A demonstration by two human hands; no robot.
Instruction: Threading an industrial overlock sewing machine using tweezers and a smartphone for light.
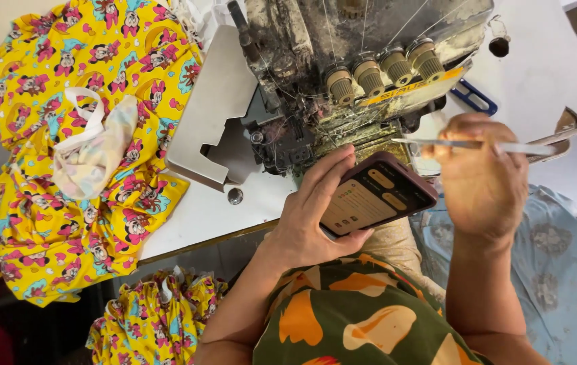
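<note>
Far left, yellow cartoon-print fabric (52, 196) lies heaped on the white bench (200, 216), soft cotton, crumpled, with a pale pastel cloth bundle (95, 145) on top. More of the same print hangs below the bench edge (156, 318). Next over, the overlock sewing machine (342, 74): grey metal plate, body caked with lint and grime, four ribbed tension knobs (383, 71) in a row, thin threads running up.

My left hand (308, 216) grips a phone (376, 196), dark case, smooth lit screen, fingers (332, 169) wrapped round its far edge, thumb under. It sits just in front of the machine, above my lap.

My right hand (481, 182) is clenched on slim metal tweezers (477, 145), tips pointing left toward the machine's threading area, not touching it.

Judgement: sewing is paused and I'm checking the screen; threading looks to be the job in hand. Next move needs the tweezer tips steady and fine at the loopers.

Right edge, pale blue patterned cloth (559, 270), limp.
</note>
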